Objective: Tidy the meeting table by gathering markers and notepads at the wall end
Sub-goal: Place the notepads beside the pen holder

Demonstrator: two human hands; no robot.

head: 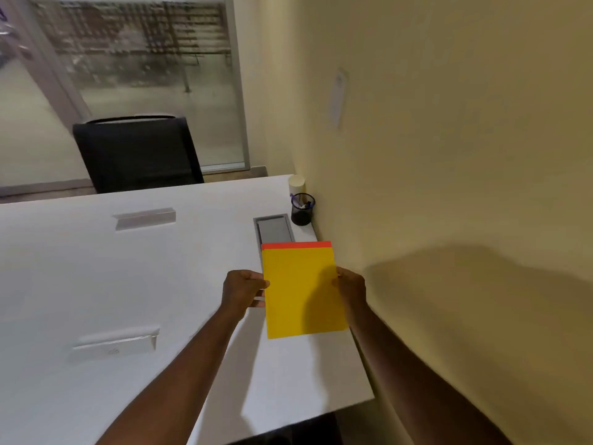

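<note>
Hands, left (244, 292) and right (351, 289), grip notepad (301, 290) edges.

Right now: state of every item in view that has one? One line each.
yellow notepad: closed, held by both side edges near the wall
left hand: gripping the notepad's left edge
right hand: gripping its right edge
mesh pen cup: upright, pens inside
white cylinder: upright behind the cup
cable tray: lid shut
black chair: unoccupied

Yellow notepad (301, 290) with orange-red top strip, flat, gripped by both side edges, near the wall
</note>
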